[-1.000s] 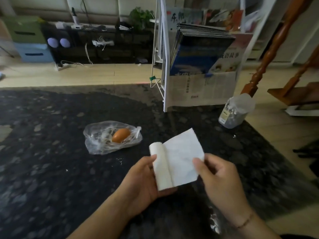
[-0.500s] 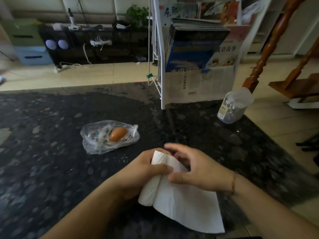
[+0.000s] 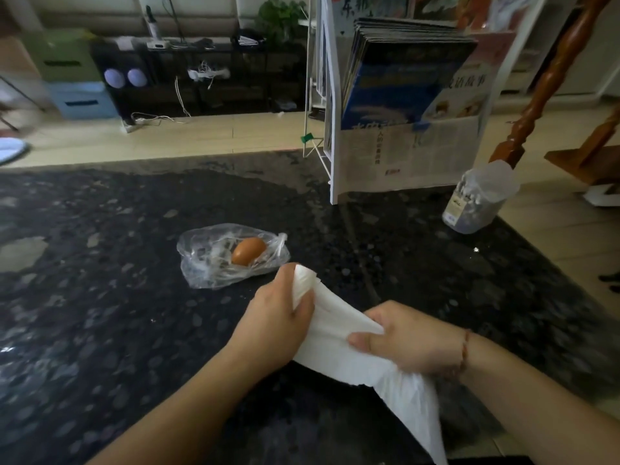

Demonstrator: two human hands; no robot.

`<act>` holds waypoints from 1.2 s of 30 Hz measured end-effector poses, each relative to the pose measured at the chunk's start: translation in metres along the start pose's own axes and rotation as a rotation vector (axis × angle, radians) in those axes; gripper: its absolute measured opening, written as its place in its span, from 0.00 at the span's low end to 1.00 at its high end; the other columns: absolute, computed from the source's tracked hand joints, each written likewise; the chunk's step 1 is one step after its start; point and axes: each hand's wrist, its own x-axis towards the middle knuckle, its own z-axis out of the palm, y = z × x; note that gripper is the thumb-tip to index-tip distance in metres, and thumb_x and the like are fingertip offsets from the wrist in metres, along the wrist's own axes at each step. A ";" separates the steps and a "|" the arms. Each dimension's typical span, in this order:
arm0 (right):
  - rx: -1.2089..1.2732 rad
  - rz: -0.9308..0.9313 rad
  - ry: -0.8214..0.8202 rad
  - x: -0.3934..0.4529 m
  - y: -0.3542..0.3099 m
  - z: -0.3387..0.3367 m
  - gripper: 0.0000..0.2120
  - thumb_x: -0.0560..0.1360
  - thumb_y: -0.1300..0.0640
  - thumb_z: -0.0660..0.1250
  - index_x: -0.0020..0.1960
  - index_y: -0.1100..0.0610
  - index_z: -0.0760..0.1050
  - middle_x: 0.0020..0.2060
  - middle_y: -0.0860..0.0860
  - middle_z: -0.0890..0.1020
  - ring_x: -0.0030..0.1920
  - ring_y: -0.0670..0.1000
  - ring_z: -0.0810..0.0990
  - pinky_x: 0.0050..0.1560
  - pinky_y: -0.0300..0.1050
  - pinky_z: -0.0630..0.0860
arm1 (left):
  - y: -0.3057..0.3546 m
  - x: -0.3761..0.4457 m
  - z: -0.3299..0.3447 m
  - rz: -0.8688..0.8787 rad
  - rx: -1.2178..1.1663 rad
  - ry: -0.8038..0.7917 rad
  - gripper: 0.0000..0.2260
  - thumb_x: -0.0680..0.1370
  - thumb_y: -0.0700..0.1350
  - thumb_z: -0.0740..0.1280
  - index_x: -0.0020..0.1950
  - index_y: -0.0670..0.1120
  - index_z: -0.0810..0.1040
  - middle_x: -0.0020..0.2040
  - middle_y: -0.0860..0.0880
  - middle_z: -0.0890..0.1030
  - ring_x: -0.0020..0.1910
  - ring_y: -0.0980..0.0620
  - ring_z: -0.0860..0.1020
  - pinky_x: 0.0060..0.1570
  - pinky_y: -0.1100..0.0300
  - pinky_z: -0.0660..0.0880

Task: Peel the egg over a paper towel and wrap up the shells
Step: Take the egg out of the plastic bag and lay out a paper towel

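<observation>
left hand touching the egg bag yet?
Apart. The head view shows a strip of dark countertop between the left hand, which grips the paper towel, and the plastic bag.

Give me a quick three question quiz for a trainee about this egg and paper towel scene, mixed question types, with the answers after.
1. True or false: the brown egg lies inside the clear plastic bag.
2. Which hand grips the rolled end of the white paper towel: A left, B right?
3. Fill in: the egg's shell is still ___.

Key: 1 true. 2 A. 3 on.
</observation>
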 end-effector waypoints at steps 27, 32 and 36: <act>1.208 0.351 0.579 -0.090 0.092 -0.026 0.20 0.66 0.60 0.72 0.56 0.65 0.77 0.47 0.64 0.85 0.47 0.61 0.85 0.36 0.50 0.83 | -0.035 -0.032 -0.058 0.276 0.617 0.265 0.19 0.75 0.57 0.63 0.59 0.46 0.80 0.54 0.45 0.81 0.49 0.42 0.79 0.46 0.47 0.78; 0.871 0.342 0.827 -0.089 0.105 -0.058 0.15 0.71 0.66 0.73 0.55 0.58 0.75 0.43 0.60 0.85 0.36 0.56 0.86 0.29 0.44 0.81 | 0.034 -0.032 0.032 0.590 0.493 0.005 0.12 0.74 0.51 0.71 0.55 0.50 0.83 0.54 0.49 0.83 0.53 0.46 0.81 0.52 0.49 0.79; 0.366 0.317 0.811 -0.069 0.107 -0.041 0.14 0.69 0.66 0.75 0.49 0.51 0.78 0.44 0.46 0.82 0.34 0.49 0.83 0.29 0.38 0.77 | 0.035 -0.035 0.061 0.563 0.641 -0.117 0.15 0.71 0.55 0.72 0.56 0.53 0.82 0.59 0.49 0.82 0.56 0.45 0.81 0.55 0.44 0.78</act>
